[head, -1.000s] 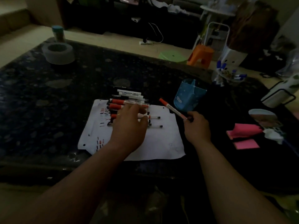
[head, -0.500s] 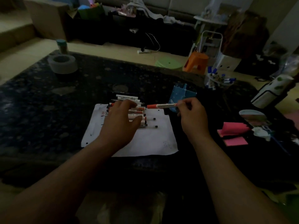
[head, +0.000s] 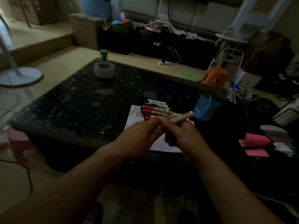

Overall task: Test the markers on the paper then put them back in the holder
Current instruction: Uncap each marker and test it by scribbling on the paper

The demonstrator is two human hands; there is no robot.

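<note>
Both hands meet above the near edge of the paper (head: 163, 145). The right hand (head: 182, 133) is curled around a red-and-white marker (head: 182, 118), barrel pinched between fingers and thumb, its far end angled up and right toward the blue holder (head: 206, 109). The left hand (head: 140, 136) closes its fingertips on the marker's near end; whether it holds the cap or only the barrel cannot be told, the contact being hidden and blurred.

Likely step: pulling the cap off for a test stroke, or pressing it back on. Which of the two is not clear.

The row of other markers (head: 155, 109) lies at the far edge of the paper, some red, some white and black, touching one another. Short red and dark test strokes show on the paper just beside them. The holder stands on the dark surface (head: 80, 107), just right of the paper.

To do it well:
- Pull or push straight along the barrel, not sideways, so the tip does not smear the fingers.
- Keep the right grip firm near the middle.
- Keep the cap in the left hand; loose on this dark, dim surface it could be lost.
- Make the stroke on bare paper, clear of the row.
</note>
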